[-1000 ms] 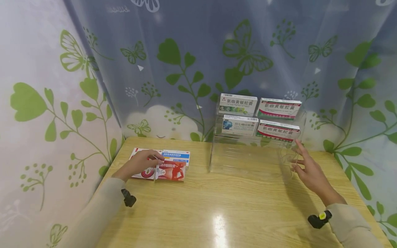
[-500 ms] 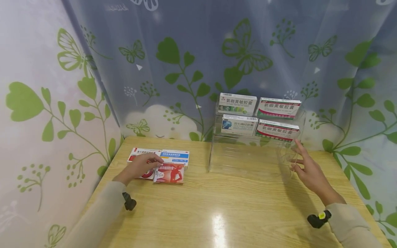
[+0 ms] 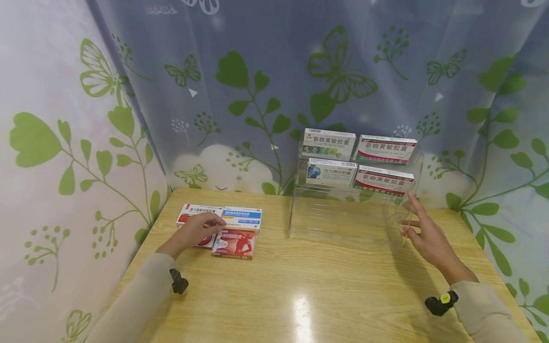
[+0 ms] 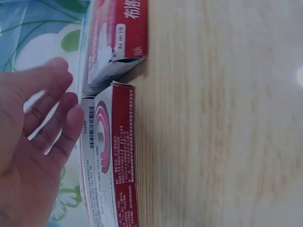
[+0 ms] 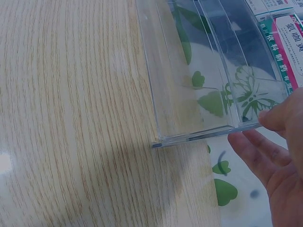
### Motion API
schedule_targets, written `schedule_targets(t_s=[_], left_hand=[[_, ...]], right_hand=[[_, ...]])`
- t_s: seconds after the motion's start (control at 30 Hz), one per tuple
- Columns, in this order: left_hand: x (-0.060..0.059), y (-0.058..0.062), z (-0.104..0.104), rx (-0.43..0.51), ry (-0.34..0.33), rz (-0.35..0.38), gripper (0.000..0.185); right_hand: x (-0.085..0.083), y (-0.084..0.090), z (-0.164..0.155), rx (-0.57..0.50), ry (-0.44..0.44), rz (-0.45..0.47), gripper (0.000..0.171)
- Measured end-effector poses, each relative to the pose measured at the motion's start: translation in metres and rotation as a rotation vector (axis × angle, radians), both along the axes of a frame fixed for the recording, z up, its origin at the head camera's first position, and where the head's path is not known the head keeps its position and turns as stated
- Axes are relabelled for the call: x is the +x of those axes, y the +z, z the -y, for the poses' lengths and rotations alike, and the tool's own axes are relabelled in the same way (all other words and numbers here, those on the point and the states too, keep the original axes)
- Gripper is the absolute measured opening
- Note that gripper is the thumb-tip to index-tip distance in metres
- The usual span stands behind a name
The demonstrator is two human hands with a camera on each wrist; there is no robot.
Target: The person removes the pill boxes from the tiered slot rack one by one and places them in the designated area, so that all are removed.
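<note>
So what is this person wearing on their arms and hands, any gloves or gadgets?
No gloves: both the left hand and the right hand are bare. Long, plain beige sleeves cover both arms to the wrists. Each wrist carries a small black device: the left wrist device is all black, while the right wrist device bears a round yellow mark.

A wooden desk [image 3: 300, 286] with pale, straight grain stands in a corner closed off by curtains [image 3: 266, 71]: translucent blue-grey behind, whiter along the left edge, both printed with green leaves and butterflies. A bright glare of light [image 3: 303, 309] sits near the desk's front edge.
</note>
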State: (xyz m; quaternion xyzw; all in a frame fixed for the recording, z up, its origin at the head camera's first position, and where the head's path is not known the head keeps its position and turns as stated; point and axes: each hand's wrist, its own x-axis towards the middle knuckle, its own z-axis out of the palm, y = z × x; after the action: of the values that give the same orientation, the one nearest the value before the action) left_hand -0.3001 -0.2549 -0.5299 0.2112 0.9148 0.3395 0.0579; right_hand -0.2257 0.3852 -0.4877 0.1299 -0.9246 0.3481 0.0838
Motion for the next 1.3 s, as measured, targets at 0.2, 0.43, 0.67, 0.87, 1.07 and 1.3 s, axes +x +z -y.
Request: schedule_targets(t_s=[0.2, 0.43, 0.67, 0.87, 1.07, 1.3], left_hand=[[0.008, -0.005, -0.004, -0.132, -0.152, -0.148, 0.019], [0.018, -0.012, -0.004, -0.193, -0.152, -0.209, 0.023], [0.021, -0.013, -0.002, -0.166, -0.104, -0.192, 0.025], [0.024, -0.014, -0.002, -0.184, -0.098, -0.184, 0.033], [0.026, -0.016, -0.003, -0.205, -0.126, -0.189, 0.055], [0.028, -0.017, -0.002, -0.253, -0.138, -0.220, 0.058]], right_hand=[[0.000, 0.000, -0.001, 0.000, -0.002, -0.001, 0.102], [0.000, 0.000, -0.001, -0.004, -0.001, -0.003, 0.101], [-0.001, -0.001, -0.001, -0.003, -0.005, -0.011, 0.101], [0.001, -0.001, -0.001, 0.006, -0.003, -0.020, 0.103], [0.001, 0.001, 0.000, 0.008, -0.004, -0.023, 0.102], [0.001, 0.001, 0.000, 0.008, -0.005, -0.013, 0.102]])
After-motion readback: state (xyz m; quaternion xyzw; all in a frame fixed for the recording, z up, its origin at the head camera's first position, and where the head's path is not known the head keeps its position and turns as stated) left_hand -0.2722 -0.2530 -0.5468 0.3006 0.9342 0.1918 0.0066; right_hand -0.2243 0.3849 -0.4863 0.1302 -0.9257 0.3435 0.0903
